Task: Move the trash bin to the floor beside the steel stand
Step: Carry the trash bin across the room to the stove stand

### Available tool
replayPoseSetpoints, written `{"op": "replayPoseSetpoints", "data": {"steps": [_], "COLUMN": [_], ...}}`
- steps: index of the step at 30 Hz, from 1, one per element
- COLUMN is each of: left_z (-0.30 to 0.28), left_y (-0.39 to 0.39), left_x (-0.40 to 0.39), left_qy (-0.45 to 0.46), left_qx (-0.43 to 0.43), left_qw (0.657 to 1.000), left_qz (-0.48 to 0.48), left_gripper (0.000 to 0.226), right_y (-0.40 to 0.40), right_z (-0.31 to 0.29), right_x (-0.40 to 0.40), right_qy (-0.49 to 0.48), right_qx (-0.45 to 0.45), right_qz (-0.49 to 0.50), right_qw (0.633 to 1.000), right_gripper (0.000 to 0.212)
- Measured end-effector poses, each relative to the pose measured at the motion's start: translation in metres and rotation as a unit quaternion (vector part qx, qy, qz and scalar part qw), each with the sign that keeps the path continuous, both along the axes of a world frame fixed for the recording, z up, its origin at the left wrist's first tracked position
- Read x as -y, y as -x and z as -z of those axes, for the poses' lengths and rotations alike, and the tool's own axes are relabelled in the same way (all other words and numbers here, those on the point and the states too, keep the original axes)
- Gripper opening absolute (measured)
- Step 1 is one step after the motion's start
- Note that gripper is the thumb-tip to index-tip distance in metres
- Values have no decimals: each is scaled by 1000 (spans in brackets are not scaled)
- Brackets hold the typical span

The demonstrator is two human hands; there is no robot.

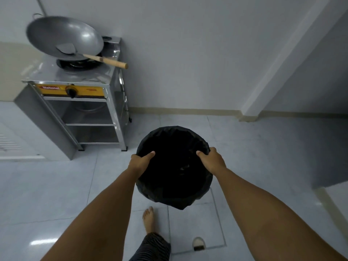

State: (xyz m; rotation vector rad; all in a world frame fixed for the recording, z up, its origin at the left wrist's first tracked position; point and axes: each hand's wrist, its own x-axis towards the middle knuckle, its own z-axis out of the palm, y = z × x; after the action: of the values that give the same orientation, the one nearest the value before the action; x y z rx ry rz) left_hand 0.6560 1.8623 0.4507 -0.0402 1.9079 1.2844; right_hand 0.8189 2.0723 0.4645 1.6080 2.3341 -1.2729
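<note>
Round trash bin lined with a black plastic bag point(174, 166), seen from above, carried in front of the person over the pale tiled floor point(263, 147). Its base is hidden, but the loose bag hanging beneath it suggests it is lifted clear of the floor. The left hand point(141, 161) is clamped on the left side of the rim, thumb inside the opening; the right hand point(211, 159) grips the right side in the same way. Both arms are extended. A bare foot point(148, 219) is planted on the tiles below the bin.

Ahead and to the left stands the steel stand point(90, 117), an open-shelved frame carrying a gas burner with a yellow control panel point(72, 90); a large grey metal wok point(64, 37) with a wooden-handled spatula point(105, 60) sits on the burner.

Progress: the bin is grasped and in transit, near the stand but not yet beside it. Remaining, by judgement: close the gap toward the stand's right-hand legs, lower the bin to the tiles, and release.
</note>
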Motion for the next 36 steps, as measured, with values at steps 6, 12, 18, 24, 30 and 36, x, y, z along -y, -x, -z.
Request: {"op": "replayPoseSetpoints", "data": {"steps": [6, 12, 18, 24, 30, 36], "left_z": [15, 30, 67, 151, 276, 409], "left_y": [102, 194, 284, 378, 445, 486], "left_x": [-60, -115, -178, -239, -279, -286], "left_qy": [-5, -6, 14, 68, 114, 122], "left_qx": [17, 28, 35, 60, 66, 86], "left_qw": [999, 999, 997, 992, 985, 981], "left_qz": [-33, -44, -70, -92, -108, -120], "left_gripper": [89, 83, 85, 90, 87, 89], "right_y": [112, 208, 308, 405, 477, 521], "right_z": [22, 37, 75, 157, 281, 414], "right_x": [-67, -122, -187, -250, -287, -296], "right_qy": [25, 21, 33, 59, 69, 76], "right_qx": [18, 12, 24, 46, 55, 54], "right_qz": [-18, -31, -47, -52, -54, -54], "right_qw": [999, 999, 998, 996, 995, 994], "right_gripper": [66, 62, 62, 62, 65, 58]}}
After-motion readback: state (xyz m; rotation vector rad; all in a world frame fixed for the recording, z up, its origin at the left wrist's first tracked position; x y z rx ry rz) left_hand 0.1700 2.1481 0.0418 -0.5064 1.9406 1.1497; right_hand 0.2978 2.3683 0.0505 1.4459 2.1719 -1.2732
